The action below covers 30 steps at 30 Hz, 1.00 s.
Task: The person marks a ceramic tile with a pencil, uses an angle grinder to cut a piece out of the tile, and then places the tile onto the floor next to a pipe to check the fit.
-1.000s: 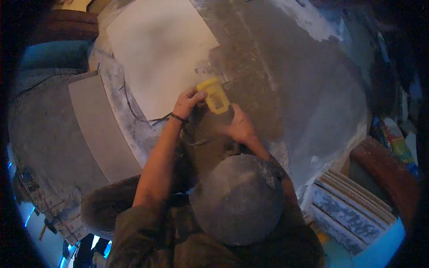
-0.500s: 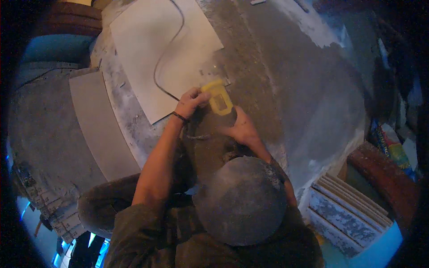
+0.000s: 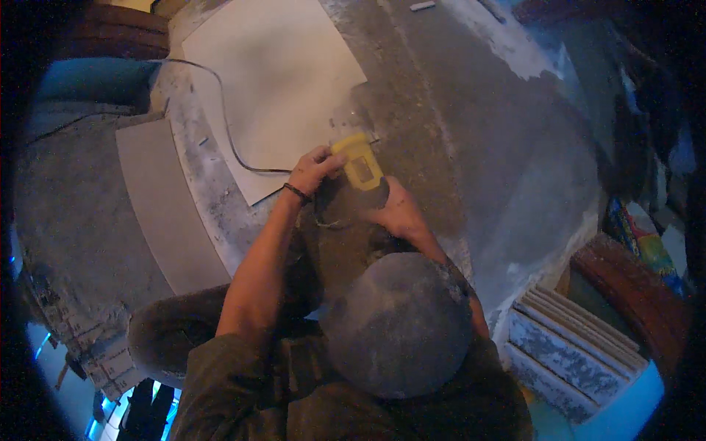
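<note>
In the head view, which is our only one, we see two bare hands joined on one yellow tool [image 3: 360,151], somewhat left of the middle of the scene. The left grip [image 3: 315,170] is closed on the far left corner of this tool, with the thumb over the yellow body; a dark bracelet [image 3: 297,194] is at its wrist. The right grip [image 3: 398,209] curls about the dark near end; its fingertips are in shadow, so we cannot tell exactly how they lie.

A cable [image 3: 265,170] goes from beside the left wrist over a pale sheet [image 3: 279,81] toward the far left. The tool is at the near right edge of this sheet, above the dusty floor [image 3: 515,162]. On the left lies a narrow pale strip [image 3: 165,198].

As for containers, on the right we notice a colourful bag [image 3: 649,241], but its content we cannot see. Near to us on the right, several slabs [image 3: 570,360] stand close together, side against side, with white and grey stained faces.
</note>
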Each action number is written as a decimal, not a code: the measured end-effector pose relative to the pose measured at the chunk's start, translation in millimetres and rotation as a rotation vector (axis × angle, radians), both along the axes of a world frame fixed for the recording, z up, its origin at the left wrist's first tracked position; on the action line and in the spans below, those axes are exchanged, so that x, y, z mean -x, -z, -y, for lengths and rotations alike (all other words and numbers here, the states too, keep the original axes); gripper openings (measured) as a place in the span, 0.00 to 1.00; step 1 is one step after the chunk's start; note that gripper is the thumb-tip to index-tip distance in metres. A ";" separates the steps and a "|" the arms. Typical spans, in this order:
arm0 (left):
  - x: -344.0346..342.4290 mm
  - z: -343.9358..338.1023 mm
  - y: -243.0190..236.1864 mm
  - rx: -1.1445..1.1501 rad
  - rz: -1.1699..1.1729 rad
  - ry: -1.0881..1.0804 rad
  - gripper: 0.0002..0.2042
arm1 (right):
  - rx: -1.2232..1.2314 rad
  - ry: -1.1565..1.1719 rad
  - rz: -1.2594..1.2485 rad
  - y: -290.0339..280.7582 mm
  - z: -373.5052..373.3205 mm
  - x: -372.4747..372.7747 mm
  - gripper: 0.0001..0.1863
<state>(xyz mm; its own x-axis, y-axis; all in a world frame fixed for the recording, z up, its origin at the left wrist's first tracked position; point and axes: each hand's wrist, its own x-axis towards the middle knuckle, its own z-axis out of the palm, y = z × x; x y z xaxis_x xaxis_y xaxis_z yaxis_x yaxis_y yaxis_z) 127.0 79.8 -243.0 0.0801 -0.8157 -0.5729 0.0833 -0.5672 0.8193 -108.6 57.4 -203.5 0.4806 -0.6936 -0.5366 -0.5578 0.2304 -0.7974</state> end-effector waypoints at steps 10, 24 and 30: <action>0.5 6.2 -10.4 -0.060 0.028 0.074 0.17 | -0.002 0.006 0.052 -8.8 5.4 2.8 0.41; -3.9 12.3 -5.6 -0.069 0.004 0.081 0.18 | -0.083 -0.009 0.091 -0.4 10.9 1.5 0.47; -7.9 4.3 9.4 -0.048 0.038 0.099 0.19 | 0.029 -0.048 -0.011 -12.0 9.2 1.5 0.41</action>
